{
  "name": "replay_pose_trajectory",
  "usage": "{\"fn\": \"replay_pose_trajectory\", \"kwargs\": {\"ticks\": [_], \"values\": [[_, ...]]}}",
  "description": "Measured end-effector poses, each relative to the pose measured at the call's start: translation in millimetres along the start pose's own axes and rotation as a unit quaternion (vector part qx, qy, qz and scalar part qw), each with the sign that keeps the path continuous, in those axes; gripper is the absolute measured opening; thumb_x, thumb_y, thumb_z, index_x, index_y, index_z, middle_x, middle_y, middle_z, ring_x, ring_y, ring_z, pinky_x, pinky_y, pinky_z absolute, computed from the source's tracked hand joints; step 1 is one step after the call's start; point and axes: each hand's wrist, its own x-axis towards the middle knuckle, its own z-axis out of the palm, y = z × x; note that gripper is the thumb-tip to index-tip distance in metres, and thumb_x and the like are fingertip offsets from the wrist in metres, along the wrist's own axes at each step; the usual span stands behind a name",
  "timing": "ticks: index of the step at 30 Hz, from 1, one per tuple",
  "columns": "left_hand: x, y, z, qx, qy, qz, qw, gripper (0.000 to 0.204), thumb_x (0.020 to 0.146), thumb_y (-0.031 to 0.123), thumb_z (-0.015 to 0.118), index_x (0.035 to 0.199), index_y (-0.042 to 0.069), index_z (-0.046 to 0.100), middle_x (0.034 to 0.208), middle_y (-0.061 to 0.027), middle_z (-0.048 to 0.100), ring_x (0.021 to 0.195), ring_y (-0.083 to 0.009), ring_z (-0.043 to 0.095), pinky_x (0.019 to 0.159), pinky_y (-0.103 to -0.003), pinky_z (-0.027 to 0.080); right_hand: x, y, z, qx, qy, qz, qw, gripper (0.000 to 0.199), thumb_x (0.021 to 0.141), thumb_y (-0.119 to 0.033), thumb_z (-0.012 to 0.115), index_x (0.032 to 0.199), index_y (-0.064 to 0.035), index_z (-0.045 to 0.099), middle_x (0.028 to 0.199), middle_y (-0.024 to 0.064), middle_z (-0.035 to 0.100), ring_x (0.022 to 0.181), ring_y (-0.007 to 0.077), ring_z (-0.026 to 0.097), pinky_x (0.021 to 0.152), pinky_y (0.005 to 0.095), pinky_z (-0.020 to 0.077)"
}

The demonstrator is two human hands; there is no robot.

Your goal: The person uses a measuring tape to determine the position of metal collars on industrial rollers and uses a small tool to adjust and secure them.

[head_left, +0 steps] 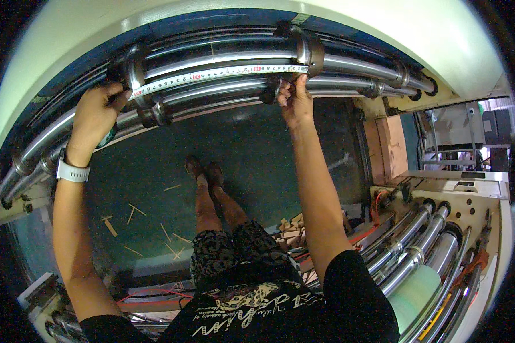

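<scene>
A white tape measure (220,73) with dark and red markings is stretched along the polished metal shafts (229,57) of a machine. My left hand (99,108) is closed at the tape's left end, thumb and fingers by the strip; part of a teal case (108,137) shows below its palm. My right hand (296,103) pinches the tape's other end, thumb upward beside a dark collar (310,51). Another collar (134,67) sits on the shafts near my left hand. The right hand's other fingers curl beneath the tape, partly hidden.
Cream machine housing (383,26) curves over the shafts. Below lies a dark green floor (148,171) with scattered thin wood strips (111,227) and a pile of wood pieces (291,228). Behind me at right, more rollers (406,251) run beside a cream side frame (474,200).
</scene>
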Motion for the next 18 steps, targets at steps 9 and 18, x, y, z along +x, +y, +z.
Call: {"fn": "replay_pose_trajectory", "kwargs": {"ticks": [9,18], "values": [[-3,11,-3,0.005,0.003,-0.012,1.0,0.017,0.078,0.019,0.059,0.088,0.006,0.063,0.08,-0.0192,0.059,0.076,-0.0352,0.057,0.064,-0.036,0.043,-6,-3,2,0.03,0.002,0.015,0.999,0.035,0.078,-0.04,0.062,0.083,-0.008,0.049,0.067,0.0018,0.05,0.053,0.0105,0.042,0.041,0.0225,0.033],[-2,-3,3,0.052,0.002,0.001,0.999,0.023,0.079,0.024,0.057,0.092,0.007,0.064,0.087,-0.0171,0.061,0.081,-0.0337,0.058,0.07,-0.037,0.045,-8,-29,18,-0.244,0.046,-0.288,0.925,0.015,0.082,-0.018,0.061,0.079,-0.0093,0.05,0.069,-0.0031,0.048,0.061,0.0054,0.042,0.056,0.0199,0.0373]]}}
